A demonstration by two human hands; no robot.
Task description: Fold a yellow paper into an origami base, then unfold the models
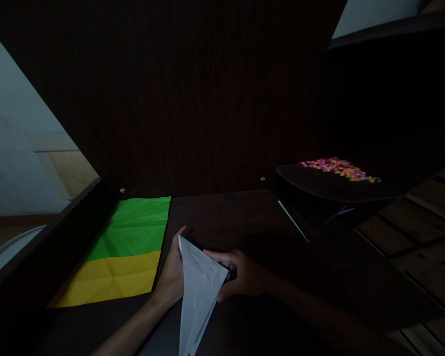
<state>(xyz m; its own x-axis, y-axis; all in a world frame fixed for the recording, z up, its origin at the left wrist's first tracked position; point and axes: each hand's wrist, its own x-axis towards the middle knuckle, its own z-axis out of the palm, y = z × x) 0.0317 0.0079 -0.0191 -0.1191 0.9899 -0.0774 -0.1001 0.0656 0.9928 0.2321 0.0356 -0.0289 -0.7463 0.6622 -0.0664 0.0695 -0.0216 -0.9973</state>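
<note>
Paper: a creased white paper sheet folded to a long point (197, 291), near centre on the dark wooden desk (244, 217).
Left hand (172, 277): fingers closed along the sheet's left edge, steadying it.
Right hand (241, 277): pinching the right corner, apparently to hold the fold.
Left side: green sheet (137, 225) lying flat, yellow sheet (114, 277) just in front of it.
Far right: bright coloured small pieces (337, 168) on a dark raised shelf (319, 183).

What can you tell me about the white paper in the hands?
The white paper is folded into a long, narrow, pointed shape, with crease lines crossing its surface. Its top corner points up and away from the person, and its lower end runs out of the picture at the bottom. It looks thin and matte, like origami paper. The left hand holds its left edge and the right hand grips its right corner, over the dark wooden desk.
</note>
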